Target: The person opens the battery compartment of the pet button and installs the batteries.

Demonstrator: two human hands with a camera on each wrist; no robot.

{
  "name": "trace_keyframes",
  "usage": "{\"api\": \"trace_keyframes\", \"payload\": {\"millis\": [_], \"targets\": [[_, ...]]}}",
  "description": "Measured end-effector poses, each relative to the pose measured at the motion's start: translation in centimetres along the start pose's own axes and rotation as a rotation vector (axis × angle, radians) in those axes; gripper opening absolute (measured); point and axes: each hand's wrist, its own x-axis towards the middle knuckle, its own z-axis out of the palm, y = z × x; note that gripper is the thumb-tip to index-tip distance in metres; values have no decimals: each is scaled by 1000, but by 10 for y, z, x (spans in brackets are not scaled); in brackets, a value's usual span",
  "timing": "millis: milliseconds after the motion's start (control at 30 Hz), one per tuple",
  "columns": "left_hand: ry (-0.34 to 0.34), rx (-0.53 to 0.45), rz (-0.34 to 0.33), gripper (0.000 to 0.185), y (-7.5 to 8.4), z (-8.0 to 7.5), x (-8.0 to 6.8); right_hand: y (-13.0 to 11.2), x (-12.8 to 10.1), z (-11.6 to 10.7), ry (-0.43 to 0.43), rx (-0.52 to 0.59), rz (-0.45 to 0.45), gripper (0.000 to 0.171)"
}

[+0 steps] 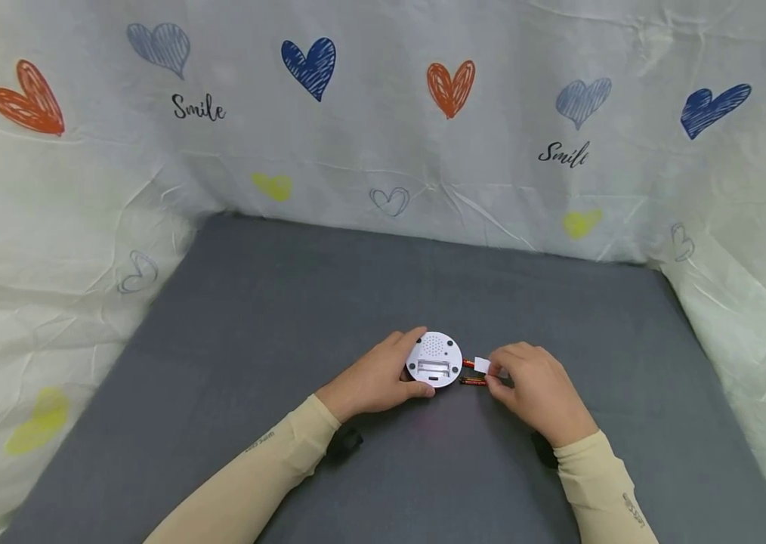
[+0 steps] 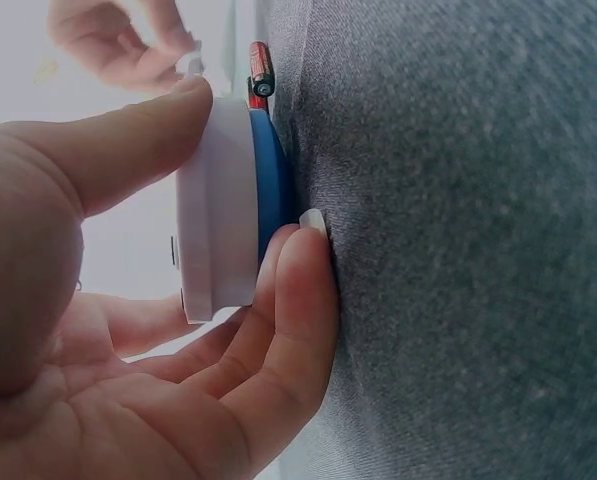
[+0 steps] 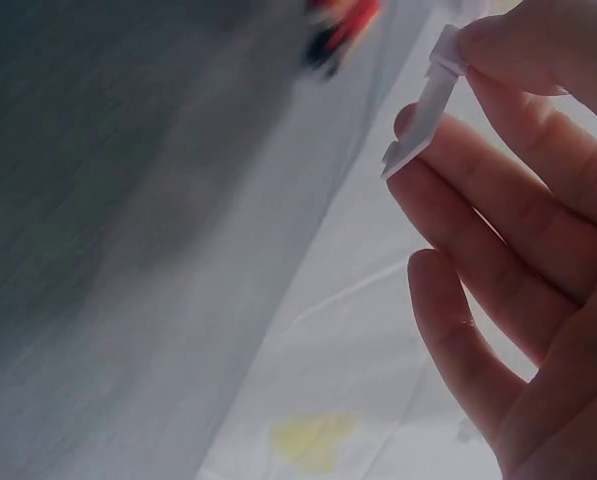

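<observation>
I see the left hand (image 1: 383, 375) gripping the white disc (image 1: 434, 360); right of the disc, the right hand (image 1: 534, 387) pinches a white cover (image 1: 482, 366) above two batteries (image 1: 473, 381).

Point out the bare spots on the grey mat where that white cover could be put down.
Bare grey mat lies toward the heart-print cloth and at the left and right edges. It is crowded between the round device and the batteries.

batteries (image 3: 340, 22) blurring, being cut off at 12 o'clock edge, right wrist view | round device's (image 2: 218, 205) face hiding, edge-on, left wrist view | battery label too small reading
</observation>
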Motion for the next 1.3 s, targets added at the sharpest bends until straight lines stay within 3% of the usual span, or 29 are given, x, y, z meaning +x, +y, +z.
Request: {"api": "trace_keyframes", "payload": {"millis": [200,533,1133,1300], "targets": [[-8,-6,-27,97,2,0,4,21,-17,-3,-28,-10,97,18],[0,5,-65,97,4,4,10,46,-24,-4,-105,16,208,15],[-9,-4,-81,96,8,0,15,54,-20,-7,-118,15,232,13],[-5,-4,-69,96,9,1,16,49,-14,-7,-101,24,192,9]]}}
